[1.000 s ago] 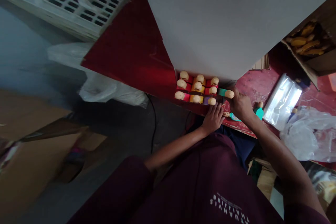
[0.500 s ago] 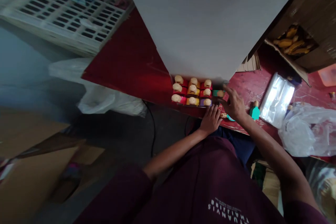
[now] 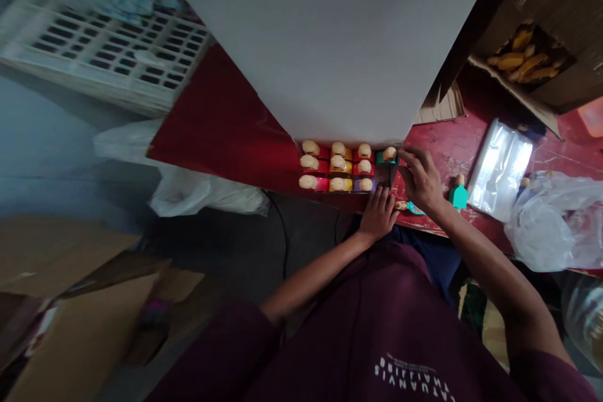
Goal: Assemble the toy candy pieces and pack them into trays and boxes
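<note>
Several small coloured pieces with pale wooden knobs (image 3: 338, 165) stand in rows inside a box whose tall white flap (image 3: 330, 56) rises behind them. Their bodies are red, yellow, purple and green. My left hand (image 3: 378, 215) rests on the near right corner of the box, fingers stretched out and holding nothing. At the box's right side is my right hand (image 3: 421, 179), its fingers bent but apart and its fingertips close to the green piece (image 3: 387, 156). Below my right hand lies a turquoise piece with a patterned face (image 3: 413, 208). Another turquoise piece (image 3: 458, 195) is just right of it.
The red table (image 3: 211, 119) holds a clear plastic packet (image 3: 502, 166) and a crumpled plastic bag (image 3: 560, 220) on the right. A cardboard box (image 3: 577, 31) with yellow pieces stands behind them. At the far left is a white crate (image 3: 108, 44); cardboard (image 3: 85, 333) lies below.
The green piece has moved to the far end of the right-hand column, its knob now upright. My right hand has drawn slightly away from the box; my left hand stays at the corner.
</note>
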A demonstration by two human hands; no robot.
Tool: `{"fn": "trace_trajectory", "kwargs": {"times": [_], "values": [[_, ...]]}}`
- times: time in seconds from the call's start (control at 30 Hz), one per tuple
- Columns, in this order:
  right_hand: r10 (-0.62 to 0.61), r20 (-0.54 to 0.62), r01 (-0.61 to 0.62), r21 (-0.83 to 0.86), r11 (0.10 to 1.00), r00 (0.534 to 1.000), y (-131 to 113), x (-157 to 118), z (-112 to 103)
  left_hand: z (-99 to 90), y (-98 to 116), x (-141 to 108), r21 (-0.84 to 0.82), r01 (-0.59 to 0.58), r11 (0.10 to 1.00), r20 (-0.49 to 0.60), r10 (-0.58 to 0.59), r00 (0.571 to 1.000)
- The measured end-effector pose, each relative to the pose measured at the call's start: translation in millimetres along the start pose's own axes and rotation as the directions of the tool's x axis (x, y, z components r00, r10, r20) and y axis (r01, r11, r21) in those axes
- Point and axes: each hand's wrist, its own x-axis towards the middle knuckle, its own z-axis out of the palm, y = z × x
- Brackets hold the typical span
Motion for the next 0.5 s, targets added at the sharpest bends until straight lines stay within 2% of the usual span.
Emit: {"fn": "trace_trajectory", "kwargs": {"times": [0.07,0.1,0.13,0.2,0.27,0.3,0.37,0.43,0.5], "values": [[0.108,0.063,-0.107,-0.025,0.994,0.992,11,-33,-9,2.6,-1,0,-0.006,-0.007,1.0,-0.023,0.007,1.0],[0.155,0.137,-0.148,-0.063,0.987,0.978,18,-51,-12,3.9,-1,-1,-0.011,-0.009,1.0,-0.03,0.009,1.0],[0.184,0.241,-0.162,-0.11,0.981,0.953,24,-69,-14,5.2,-1,-1,-0.019,-0.007,1.0,-0.031,0.007,0.999],[0.231,0.432,-0.153,-0.208,0.966,0.872,35,-102,-15,7.3,-1,-1,-0.037,0.01,0.999,-0.028,-0.011,1.0],[0.283,0.518,-0.146,-0.29,0.946,0.807,42,-125,-13,8.3,-1,-2,-0.044,0.023,0.999,-0.024,-0.024,0.999],[0.311,0.517,-0.159,-0.317,0.935,0.798,43,-133,-11,8.3,-2,-2,-0.039,0.021,0.999,-0.023,-0.022,1.0],[0.365,0.453,-0.238,-0.315,0.919,0.813,44,-141,-10,7.6,-4,-2,-0.014,-0.003,1.0,-0.033,0.003,0.999],[0.446,0.341,-0.394,-0.214,0.894,0.828,42,-142,-15,6.9,-5,-2,0.017,-0.035,0.999,-0.058,0.036,0.998],[0.545,0.233,-0.553,-0.036,0.833,0.806,37,-136,-26,7.6,-6,-1,0.035,-0.048,0.998,-0.084,0.051,0.995]]}}
